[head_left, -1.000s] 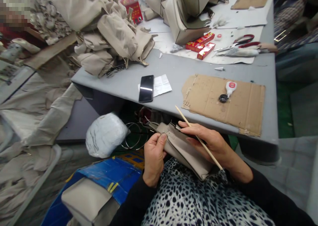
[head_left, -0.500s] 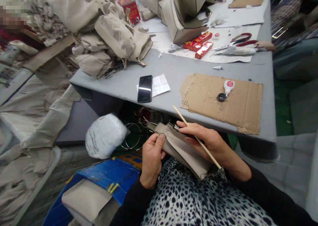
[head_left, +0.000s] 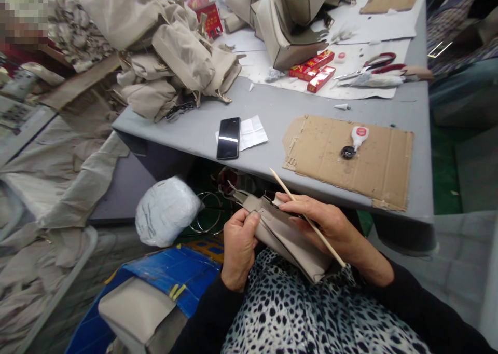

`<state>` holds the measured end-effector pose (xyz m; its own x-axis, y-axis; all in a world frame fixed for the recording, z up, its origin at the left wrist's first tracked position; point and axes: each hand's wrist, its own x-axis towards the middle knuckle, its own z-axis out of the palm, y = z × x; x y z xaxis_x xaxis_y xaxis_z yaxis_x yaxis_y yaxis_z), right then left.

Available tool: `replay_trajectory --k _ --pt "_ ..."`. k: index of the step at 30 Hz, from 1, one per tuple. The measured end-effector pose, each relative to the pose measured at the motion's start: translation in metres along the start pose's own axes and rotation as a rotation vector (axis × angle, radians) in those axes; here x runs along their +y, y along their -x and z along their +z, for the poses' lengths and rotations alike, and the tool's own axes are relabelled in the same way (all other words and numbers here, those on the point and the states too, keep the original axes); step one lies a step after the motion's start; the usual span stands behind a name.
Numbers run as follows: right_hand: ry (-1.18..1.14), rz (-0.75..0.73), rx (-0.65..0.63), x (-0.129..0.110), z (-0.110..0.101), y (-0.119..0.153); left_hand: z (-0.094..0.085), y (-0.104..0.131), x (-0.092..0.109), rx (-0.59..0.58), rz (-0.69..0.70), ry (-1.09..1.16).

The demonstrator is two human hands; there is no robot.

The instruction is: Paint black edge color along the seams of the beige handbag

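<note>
my bag: smooth, matt, leather-like | my stick: bare wood | cardboard: matt, rough-edged | phone left of cardboard: glossy

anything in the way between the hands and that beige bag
Nothing visible blocks them: the left hand grips one end of the beige bag directly, and the right hand appears to rest against it. A wooden stick lies across the right hand without separating it from the bag, as far as shows.
</note>
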<state>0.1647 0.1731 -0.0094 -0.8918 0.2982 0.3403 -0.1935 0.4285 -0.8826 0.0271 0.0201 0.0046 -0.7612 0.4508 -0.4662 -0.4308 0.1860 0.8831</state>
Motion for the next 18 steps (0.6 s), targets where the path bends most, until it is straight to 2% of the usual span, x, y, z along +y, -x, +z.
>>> replay_trajectory --k 18 --pt "0.000 -0.007 -0.003 0.0023 0.0000 0.0017 0.0011 -0.0002 -0.0009 0.015 0.019 -0.012"
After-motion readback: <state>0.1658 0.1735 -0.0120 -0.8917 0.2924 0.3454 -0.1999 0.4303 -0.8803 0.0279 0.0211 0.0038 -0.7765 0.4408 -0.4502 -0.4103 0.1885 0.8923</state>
